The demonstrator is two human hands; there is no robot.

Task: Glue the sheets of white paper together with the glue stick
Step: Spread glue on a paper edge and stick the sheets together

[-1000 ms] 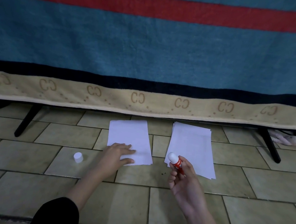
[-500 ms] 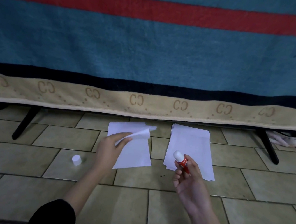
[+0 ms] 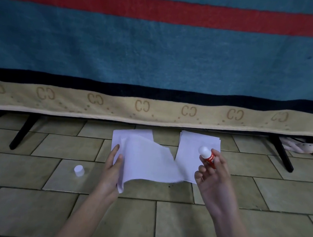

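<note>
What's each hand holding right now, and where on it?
Left hand pinches a lifted paper sheet by its left edge; right hand grips the glue stick by its red body.

Left hand pinches with thumb and fingers; right hand is raised, fingers curled in a grip.

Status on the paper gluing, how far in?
Done: cap off, lying on the tiled floor. In hand: left hand grips a lifted sheet; right hand holds the glue stick. Left: no gluing visible; right stack untouched.

left hand lifting sheet, glue stick (uncapped)
</note>
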